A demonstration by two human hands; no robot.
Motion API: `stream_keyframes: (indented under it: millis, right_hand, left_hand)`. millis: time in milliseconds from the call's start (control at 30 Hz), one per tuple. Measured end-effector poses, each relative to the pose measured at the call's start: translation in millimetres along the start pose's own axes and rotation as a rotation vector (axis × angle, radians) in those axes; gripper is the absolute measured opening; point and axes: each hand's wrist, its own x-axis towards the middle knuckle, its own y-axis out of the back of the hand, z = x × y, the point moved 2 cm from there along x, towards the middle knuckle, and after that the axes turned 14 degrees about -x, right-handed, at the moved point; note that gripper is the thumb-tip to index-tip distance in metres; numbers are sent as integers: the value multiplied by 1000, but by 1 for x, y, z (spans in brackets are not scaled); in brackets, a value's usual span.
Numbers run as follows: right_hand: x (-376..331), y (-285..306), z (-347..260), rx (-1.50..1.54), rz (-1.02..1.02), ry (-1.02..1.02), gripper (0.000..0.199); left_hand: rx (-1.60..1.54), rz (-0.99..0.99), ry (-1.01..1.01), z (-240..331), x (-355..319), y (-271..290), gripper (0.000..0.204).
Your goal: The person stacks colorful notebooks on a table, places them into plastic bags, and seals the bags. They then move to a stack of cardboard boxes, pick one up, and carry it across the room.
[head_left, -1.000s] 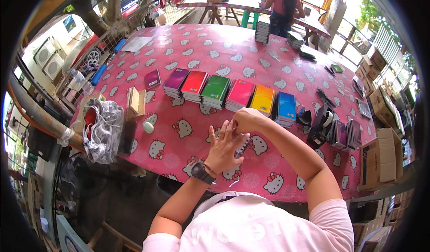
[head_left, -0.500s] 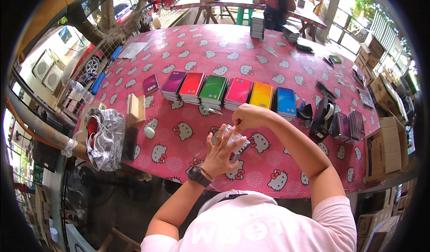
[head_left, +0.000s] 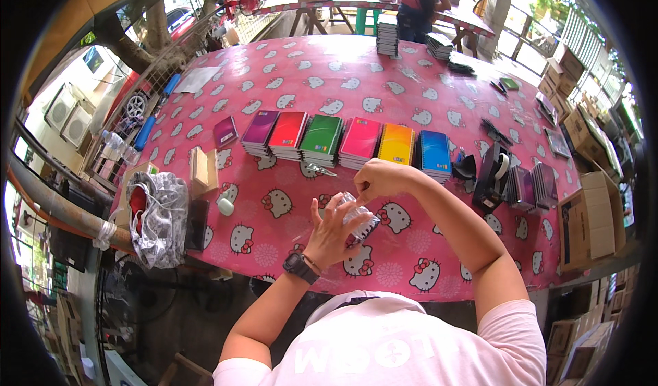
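Observation:
On the near middle of the table lies a small clear-wrapped notebook pack point(head_left: 365, 231), with a dark spiral-like edge and shiny plastic. My left hand point(head_left: 329, 232), a black watch on its wrist, lies across the pack with fingers bent over its top and holds it. My right hand point(head_left: 384, 179) is closed in a pinch at the pack's far edge; its fingertips hide what they grip. Beyond, in a row, stand notebook stacks: purple point(head_left: 260, 128), red point(head_left: 288, 131), green point(head_left: 321, 136), pink point(head_left: 360, 139), yellow point(head_left: 395, 145) and blue point(head_left: 434, 151).
A tape dispenser point(head_left: 491, 180), more notebooks point(head_left: 531, 188) and a cardboard box point(head_left: 587, 223) stand right. Left are a wooden block point(head_left: 203, 169), a pale green oval case point(head_left: 225, 207) and a clear plastic bag point(head_left: 163, 214). A person point(head_left: 415, 5) stands at a far table.
The view has shifted slightly, so the table things sit a little further left. Both hands stay at the pack; my left fingers have moved slightly over it.

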Motion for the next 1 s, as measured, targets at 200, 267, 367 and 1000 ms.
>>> stream_keyframes:
  millis: [200, 267, 367, 1000]
  right_hand:
    - [9, -37, 33, 192, -181, -81, 32]
    - [9, -60, 44, 419, -174, -81, 34]
    - [3, -89, 54, 752, -127, -45, 31]
    - [-72, -176, -41, 404, 909, -305, 89]
  left_hand:
    - [30, 18, -10, -1, -4, -5, 75]
    - [9, 32, 17, 0, -5, -6, 81]
    - [-13, 36, 99, 8, -3, -2, 92]
    - [-1061, 257, 274, -45, 8, -32, 104]
